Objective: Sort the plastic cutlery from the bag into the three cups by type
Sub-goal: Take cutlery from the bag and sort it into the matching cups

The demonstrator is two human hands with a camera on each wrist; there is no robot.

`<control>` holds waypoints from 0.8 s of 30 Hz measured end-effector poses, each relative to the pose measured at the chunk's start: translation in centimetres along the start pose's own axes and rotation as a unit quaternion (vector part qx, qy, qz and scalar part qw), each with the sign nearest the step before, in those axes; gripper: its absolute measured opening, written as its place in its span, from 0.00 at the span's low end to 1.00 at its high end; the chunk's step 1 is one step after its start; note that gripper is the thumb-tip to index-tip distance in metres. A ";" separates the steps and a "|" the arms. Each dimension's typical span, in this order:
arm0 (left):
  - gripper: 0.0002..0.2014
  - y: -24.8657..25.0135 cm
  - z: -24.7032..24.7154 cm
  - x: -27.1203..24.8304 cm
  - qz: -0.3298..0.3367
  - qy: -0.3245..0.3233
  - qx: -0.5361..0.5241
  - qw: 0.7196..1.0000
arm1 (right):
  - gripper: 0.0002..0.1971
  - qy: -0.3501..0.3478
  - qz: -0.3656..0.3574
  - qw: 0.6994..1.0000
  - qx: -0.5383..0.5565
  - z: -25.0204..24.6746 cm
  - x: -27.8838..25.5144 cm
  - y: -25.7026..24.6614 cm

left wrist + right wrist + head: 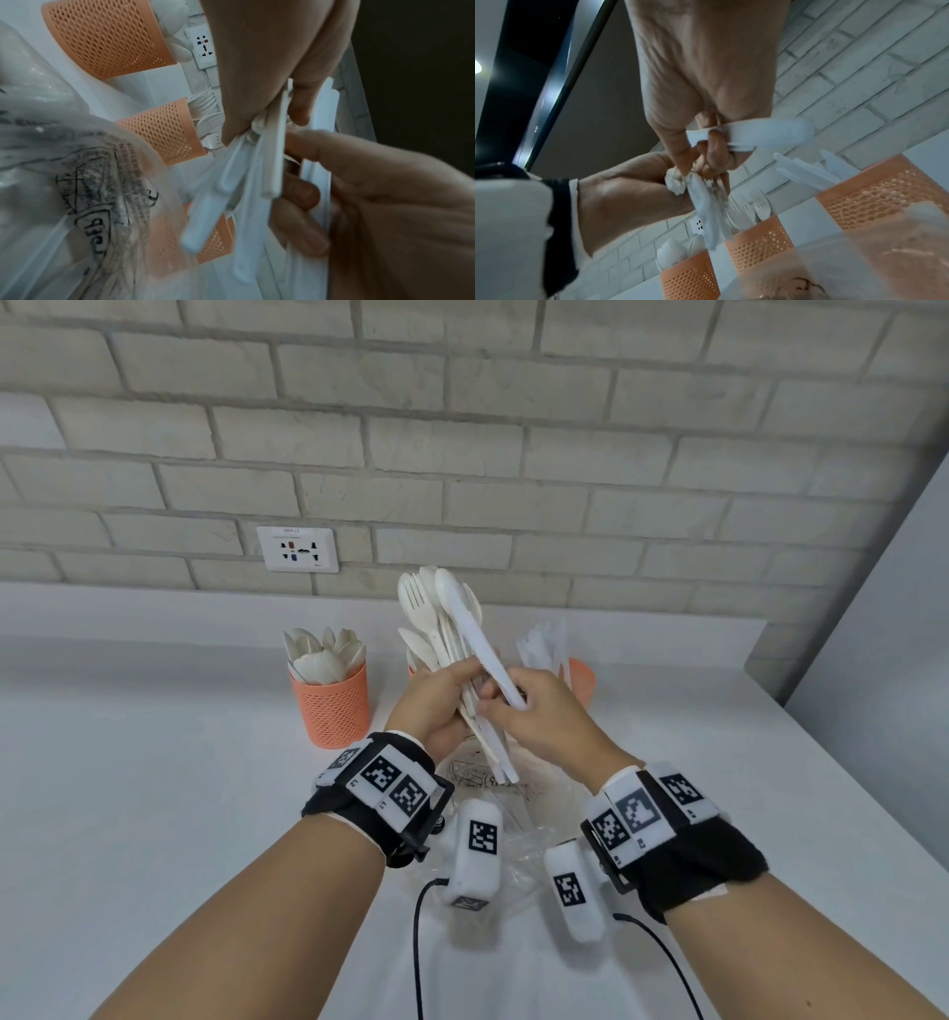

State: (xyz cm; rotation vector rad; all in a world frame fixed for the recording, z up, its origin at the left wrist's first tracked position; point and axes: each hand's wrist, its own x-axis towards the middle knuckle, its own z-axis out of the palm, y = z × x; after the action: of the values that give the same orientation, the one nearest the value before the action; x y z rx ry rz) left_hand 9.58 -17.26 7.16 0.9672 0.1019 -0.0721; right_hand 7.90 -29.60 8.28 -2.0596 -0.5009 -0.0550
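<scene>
My left hand [475,683] grips a bundle of white plastic cutlery [429,618], forks, spoons and knives mixed, upright above the clear plastic bag [518,819]. My right hand [495,706] pinches one white knife [477,639] at its handle, its blade slanting up and left across the bundle. The right wrist view shows that knife [765,134] held between my fingers. Three orange mesh cups stand behind: the left cup [336,706] holds spoons, the middle cup [759,239] holds forks and is mostly hidden in the head view, and the right cup [583,680] holds knives.
The white counter [154,762] runs back to a brick wall with a power socket [298,549]. A grey wall [873,660] closes the right side. Cables [418,942] trail from my wrist cameras near the front edge.
</scene>
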 end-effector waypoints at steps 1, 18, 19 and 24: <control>0.05 0.1 0.0 -0.1 -0.011 -0.001 -0.008 1.000 | 0.03 -0.012 0.008 1.000 -0.007 0.0 -0.1 0.0; 0.09 0.1 -0.8 -0.8 -0.046 -0.032 -0.021 0.998 | 0.13 -0.122 0.116 0.984 0.052 -0.9 -0.9 -0.2; 0.11 0.0 -0.9 -0.8 -0.048 -0.033 -0.015 0.998 | 0.14 -0.117 0.132 0.983 0.060 -0.8 -0.8 -0.1; 0.09 -0.3 -0.9 -0.7 -0.033 -0.055 0.029 0.998 | 0.14 -0.117 0.148 0.974 0.126 -0.6 -0.9 0.1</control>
State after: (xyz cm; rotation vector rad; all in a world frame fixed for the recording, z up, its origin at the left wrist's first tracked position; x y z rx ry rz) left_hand 8.78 -16.68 6.48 1.0167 0.0308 -0.1903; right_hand 7.16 -30.44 8.32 -1.8772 -0.3183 0.4144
